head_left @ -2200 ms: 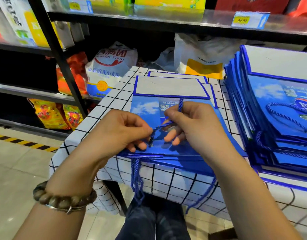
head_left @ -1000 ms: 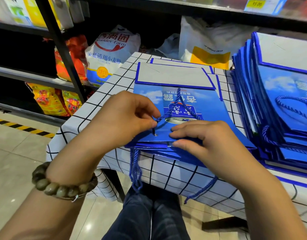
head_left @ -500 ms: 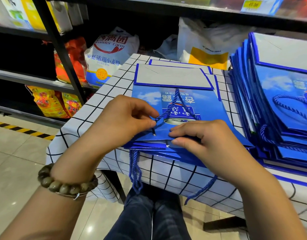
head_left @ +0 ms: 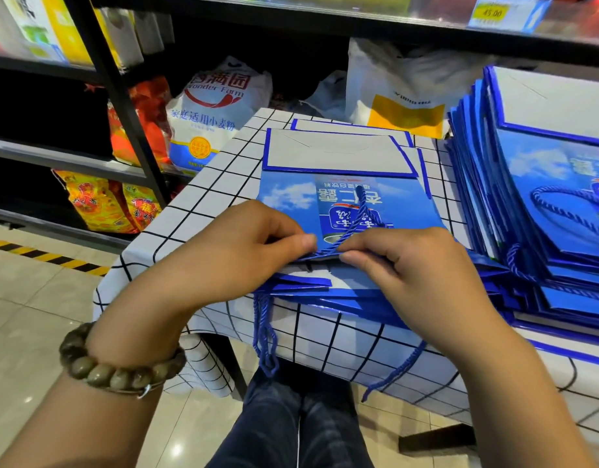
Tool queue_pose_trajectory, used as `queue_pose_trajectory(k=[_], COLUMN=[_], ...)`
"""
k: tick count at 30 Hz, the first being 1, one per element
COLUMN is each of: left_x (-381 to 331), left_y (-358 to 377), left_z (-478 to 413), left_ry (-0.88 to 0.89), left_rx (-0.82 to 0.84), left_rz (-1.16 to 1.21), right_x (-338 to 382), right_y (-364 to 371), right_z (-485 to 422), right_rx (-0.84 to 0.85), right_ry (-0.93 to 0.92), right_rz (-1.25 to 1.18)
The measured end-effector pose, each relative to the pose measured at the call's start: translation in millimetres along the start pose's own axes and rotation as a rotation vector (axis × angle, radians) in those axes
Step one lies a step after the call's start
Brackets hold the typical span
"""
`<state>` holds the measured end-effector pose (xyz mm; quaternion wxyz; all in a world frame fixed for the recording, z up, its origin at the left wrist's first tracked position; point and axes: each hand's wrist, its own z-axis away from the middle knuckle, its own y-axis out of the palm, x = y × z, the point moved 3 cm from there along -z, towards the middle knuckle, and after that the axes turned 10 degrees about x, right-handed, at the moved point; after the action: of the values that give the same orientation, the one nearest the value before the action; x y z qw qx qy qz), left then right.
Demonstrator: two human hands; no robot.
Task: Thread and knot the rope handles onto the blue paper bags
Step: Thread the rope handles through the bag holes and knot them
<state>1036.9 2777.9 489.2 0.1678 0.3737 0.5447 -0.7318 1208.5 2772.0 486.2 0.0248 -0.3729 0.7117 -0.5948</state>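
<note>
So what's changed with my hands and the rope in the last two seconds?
The right hand let go of the raised rope, came down to the near edge of the bag and now pinches it, close to the left hand, which kept pinching the rope. The bag stayed put.

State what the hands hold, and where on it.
Both the left hand and right hand pinch the blue rope handle at its near end, over the near edge of the top bag.

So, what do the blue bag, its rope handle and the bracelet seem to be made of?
Blue bag: coated paper, glossy, by its sheen and crisp folded edges.
Rope handle: twisted synthetic cord, probably, shiny strands.
Bracelet: olive-brown beads, perhaps wood or stone, polished.
</note>
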Motion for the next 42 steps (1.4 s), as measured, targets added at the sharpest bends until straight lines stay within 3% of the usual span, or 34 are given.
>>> queue_pose_trajectory(k=[4,9,13,16,19,22,28,34,39,40,42], left_x=[-4.5,-9.1,-9.1,-12.8,-14.3,-12.4,-5.4,-8.6,-5.3,-3.4,1.4], left_y=[0.6,16.7,22.7,24.5,26.5,25.6,25.4,25.0,27.0,26.1,23.5], left_z=[2.9,-2.7,-1.7,-0.4,1.0,2.1,0.6,-4.0,-14.7,-16.1,-18.9], left_ry=[0.040,0.066,0.087,0.093,0.116,0.112,0.040,0.009,-0.015,-0.016,-0.031], left_rx=[0.072,-0.121,-0.187,-0.233,-0.200,-0.224,-0.232,-0.095,-0.111,-0.144,-0.251], left_rz=[0.102,-0.092,-0.086,0.027,0.030,0.081,0.161,0.354,0.333,0.351,0.385], right_x=[-1.2,2.7,13.9,26.8,28.8,25.7,12.2,6.5,4.9,3.2,-1.5], right_y=[-8.5,-5.3,6.4,6.2,14.4,20.5,21.7,24.3,16.2,14.6,19.8], right_z=[0.6,12.2,15.7,7.4,8.8,12.2,29.2,33.2,43.9,42.9,38.4], right_rx=[-0.093,-0.315,-0.191,0.036,0.054,-0.119,-0.183,-0.198,-0.439,-0.411,-0.202], right_ry=[-0.031,-0.001,0.129,0.295,0.315,0.218,0.004,0.000,-0.038,-0.039,-0.007], right_rz=[0.111,0.152,0.290,0.407,0.380,0.344,0.139,0.205,0.089,0.094,0.197])
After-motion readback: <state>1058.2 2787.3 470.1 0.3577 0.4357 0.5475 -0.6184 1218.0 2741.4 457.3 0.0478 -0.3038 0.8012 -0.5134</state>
